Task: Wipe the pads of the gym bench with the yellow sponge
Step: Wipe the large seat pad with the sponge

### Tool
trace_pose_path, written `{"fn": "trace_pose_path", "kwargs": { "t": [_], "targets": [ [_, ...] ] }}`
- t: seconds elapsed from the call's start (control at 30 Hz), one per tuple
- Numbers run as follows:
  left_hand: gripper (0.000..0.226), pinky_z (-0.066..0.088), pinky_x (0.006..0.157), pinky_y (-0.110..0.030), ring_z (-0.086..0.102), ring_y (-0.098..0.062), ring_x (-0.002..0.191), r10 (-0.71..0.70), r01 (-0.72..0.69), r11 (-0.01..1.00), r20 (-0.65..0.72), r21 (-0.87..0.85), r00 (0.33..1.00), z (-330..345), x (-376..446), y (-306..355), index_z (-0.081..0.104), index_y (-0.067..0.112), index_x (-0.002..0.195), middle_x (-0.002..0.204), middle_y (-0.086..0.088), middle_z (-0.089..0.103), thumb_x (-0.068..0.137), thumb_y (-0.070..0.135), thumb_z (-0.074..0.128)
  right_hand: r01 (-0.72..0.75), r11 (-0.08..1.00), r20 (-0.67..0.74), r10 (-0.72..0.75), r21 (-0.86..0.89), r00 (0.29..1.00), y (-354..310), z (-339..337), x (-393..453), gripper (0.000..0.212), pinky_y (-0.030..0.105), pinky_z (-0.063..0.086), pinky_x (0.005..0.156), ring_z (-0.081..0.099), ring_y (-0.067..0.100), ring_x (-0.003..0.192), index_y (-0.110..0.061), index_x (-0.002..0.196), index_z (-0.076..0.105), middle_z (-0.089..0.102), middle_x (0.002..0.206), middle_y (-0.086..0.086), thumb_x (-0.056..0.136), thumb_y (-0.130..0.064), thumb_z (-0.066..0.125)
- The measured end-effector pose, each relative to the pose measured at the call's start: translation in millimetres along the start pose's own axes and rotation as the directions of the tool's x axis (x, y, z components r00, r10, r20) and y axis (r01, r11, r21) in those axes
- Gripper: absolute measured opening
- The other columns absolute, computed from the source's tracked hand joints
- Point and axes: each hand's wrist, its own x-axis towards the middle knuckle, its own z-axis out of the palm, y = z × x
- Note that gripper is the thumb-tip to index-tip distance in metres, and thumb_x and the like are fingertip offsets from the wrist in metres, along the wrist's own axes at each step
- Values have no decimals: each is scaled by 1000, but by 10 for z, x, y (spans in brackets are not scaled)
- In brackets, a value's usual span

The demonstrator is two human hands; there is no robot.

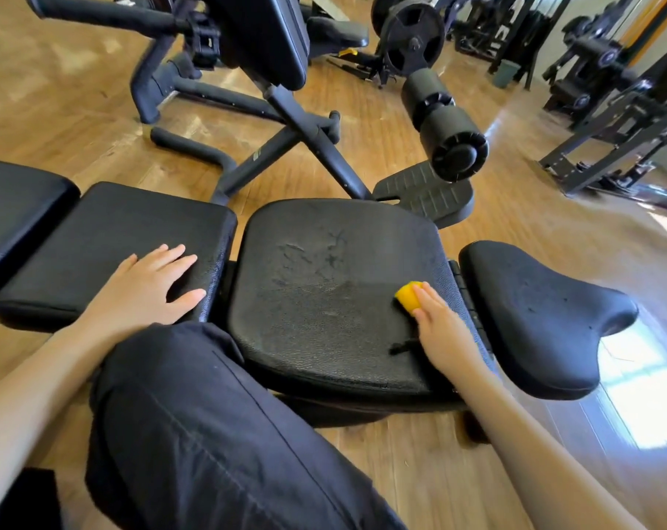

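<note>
A black gym bench lies across the view with several pads. My right hand [440,327] grips the yellow sponge [409,297] and presses it onto the right side of the wide middle pad [324,292], which shows a damp smear and scuff marks. My left hand [152,285] rests flat, fingers spread, on the near right corner of the rectangular pad [110,239] to the left. A curved pad [534,315] sits at the right end, and another pad [14,200] runs off the left edge.
My knee in dark trousers [217,426] is in front of the bench. Behind it stand a black machine frame [305,139], a foam roller [444,124] and a footplate [423,189]. More gym machines [611,101] line the far right on a wooden floor [400,472].
</note>
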Motion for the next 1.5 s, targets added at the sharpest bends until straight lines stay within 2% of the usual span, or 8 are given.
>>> {"fn": "trace_pose_path", "kwargs": {
  "t": [0.2, 0.33, 0.53, 0.63, 0.77, 0.9, 1.23, 1.5],
  "targets": [
    [60, 12, 113, -45, 18, -22, 142, -2, 2, 1000, -9, 16, 1000, 18, 1, 4, 36, 12, 141, 152, -6, 26, 89, 38, 53, -213, 977, -87, 210, -18, 974, 285, -133, -1, 39, 38, 34, 101, 41, 34, 128, -10, 137, 37, 35, 148, 7, 98, -16, 35],
    [59, 14, 112, -45, 19, -23, 142, -12, 13, 1000, -36, 25, 999, 35, 1, 5, 38, 12, 139, 151, -6, 29, 90, 42, 49, -251, 965, -150, 239, -72, 960, 69, 18, 164, 27, 42, 39, 87, 44, 37, 115, -1, 117, 45, 44, 132, 15, 95, -13, 34],
    [62, 17, 111, -47, 22, -23, 141, -11, 13, 999, -47, 35, 999, 39, 17, 0, 41, 12, 138, 150, -6, 32, 87, 48, 47, 78, 985, -115, -96, -153, 989, -759, 389, 343, 23, 40, 36, 87, 41, 34, 113, -6, 109, 47, 42, 126, 11, 87, -9, 43],
    [67, 19, 110, -49, 24, -24, 140, 2, 0, 999, -48, 37, 999, 24, 2, -1, 42, 12, 137, 149, -7, 33, 85, 54, 41, 300, 948, 4, -301, -104, 954, -1371, 700, 323, 32, 39, 31, 98, 34, 32, 124, -5, 122, 42, 36, 137, 11, 90, -9, 41],
    [72, 17, 112, -46, 20, -22, 141, 5, -3, 999, -36, 39, 999, 6, -13, 6, 39, 14, 140, 150, -6, 30, 81, 56, 33, 463, 884, 68, -459, -63, 886, -1959, 964, 377, 35, 38, 33, 97, 36, 31, 121, -3, 121, 44, 38, 135, 11, 86, -2, 40],
    [85, 16, 112, -44, 19, -21, 142, 1, 0, 999, -27, 34, 1000, 1, -7, -1, 38, 15, 140, 151, -4, 29, 74, 65, 22, 519, 853, 169, -506, -46, 846, -1876, 956, 519, 38, 38, 30, 106, 27, 25, 135, -9, 131, 39, 31, 145, 6, 93, -7, 37],
    [94, 18, 110, -48, 25, -24, 140, -9, 10, 999, -47, 34, 999, 48, 24, -14, 45, 12, 136, 147, -7, 36, 66, 67, 16, 187, 982, 31, -187, -21, 982, -544, 271, 730, 43, 29, 19, 112, 22, 19, 140, -16, 140, 33, 23, 153, 2, 97, -15, 35],
    [81, 18, 111, -47, 24, -23, 140, -10, 11, 1000, -62, 23, 998, 50, 12, -10, 45, 12, 136, 148, -7, 35, 73, 60, 30, -134, 987, -103, 142, 84, 984, 294, -72, 620, 42, 33, 27, 107, 31, 28, 136, -13, 139, 37, 29, 151, 5, 97, -13, 36]
  ]
}}
